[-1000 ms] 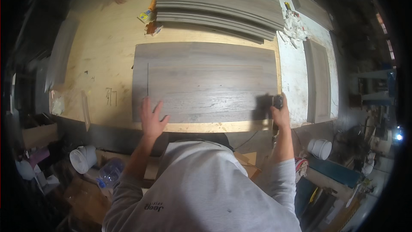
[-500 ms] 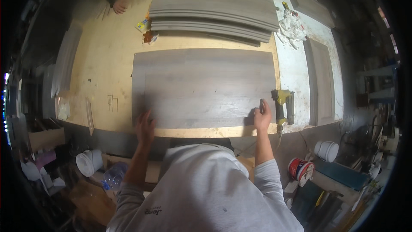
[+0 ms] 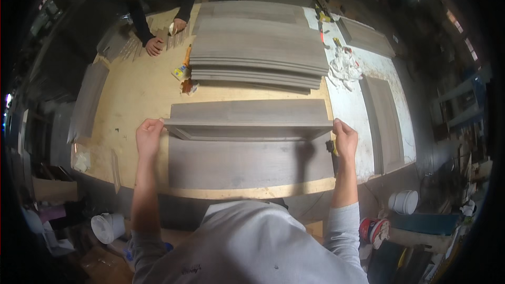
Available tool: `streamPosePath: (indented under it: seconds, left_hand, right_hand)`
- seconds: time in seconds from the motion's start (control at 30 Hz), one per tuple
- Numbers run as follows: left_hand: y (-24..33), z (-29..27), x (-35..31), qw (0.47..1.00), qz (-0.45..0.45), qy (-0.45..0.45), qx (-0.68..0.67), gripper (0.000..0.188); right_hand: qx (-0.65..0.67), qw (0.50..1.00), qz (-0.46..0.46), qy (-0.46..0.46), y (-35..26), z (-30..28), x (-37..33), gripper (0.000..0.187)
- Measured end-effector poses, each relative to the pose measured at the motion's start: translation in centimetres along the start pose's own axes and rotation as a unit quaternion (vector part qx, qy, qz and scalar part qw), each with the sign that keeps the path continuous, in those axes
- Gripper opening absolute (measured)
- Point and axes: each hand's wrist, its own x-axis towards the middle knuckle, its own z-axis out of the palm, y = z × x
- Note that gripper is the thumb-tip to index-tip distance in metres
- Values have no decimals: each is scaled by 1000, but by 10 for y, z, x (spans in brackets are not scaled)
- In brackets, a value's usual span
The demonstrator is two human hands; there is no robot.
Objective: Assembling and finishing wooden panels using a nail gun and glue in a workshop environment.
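A grey wood-grain framed panel (image 3: 250, 123) is held tilted up by its two ends, seen almost edge-on, with a recessed frame showing below its edge. My left hand (image 3: 149, 138) pinches its left end, and my right hand (image 3: 345, 135) grips the right end. Beneath it another grey panel (image 3: 242, 164) lies flat on the pale wooden table, with the right hand's shadow falling across it. Beside my right wrist a yellow-and-black nail gun (image 3: 331, 148) shows only in part; the rest is hidden.
Beyond lies a stack of grey panels (image 3: 258, 47), with a glue container (image 3: 180, 72) beside it. Crumpled white cloth (image 3: 344, 68) and another framed panel (image 3: 383, 121) are on the right. A co-worker's hands (image 3: 154, 46) rest among thin strips at far left. Buckets (image 3: 404, 201) stand below.
Both hands have gone from the flat panel's near corners to gripping a raised panel's ends. Another panel now shows beneath. The view has shifted, showing more of the table's far side.
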Motion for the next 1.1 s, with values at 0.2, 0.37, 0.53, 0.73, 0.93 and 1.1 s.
streamPosePath:
  seconds: [0.2,0.37,0.53,0.73,0.93,1.1]
  left_hand:
    - [5,-2,-2,999,-24,42,21,24]
    - [-3,8,0,998,54,13,39,43]
    - [1,17,-22,999,6,37,31,57]
    - [-25,23,-19,997,-22,-34,62,66]
    - [-127,44,-6,988,-71,-54,128,80]
    - [-151,39,-15,973,-49,-104,199,65]
  right_hand:
    - [18,999,-9,-31,3,7,12,45]
    - [42,998,-29,-21,6,2,16,49]
    - [52,997,-28,-44,12,7,20,52]
    - [144,972,109,-151,108,34,28,86]
    - [196,970,87,-113,106,54,-20,78]
    - [169,968,171,-76,177,9,-100,61]
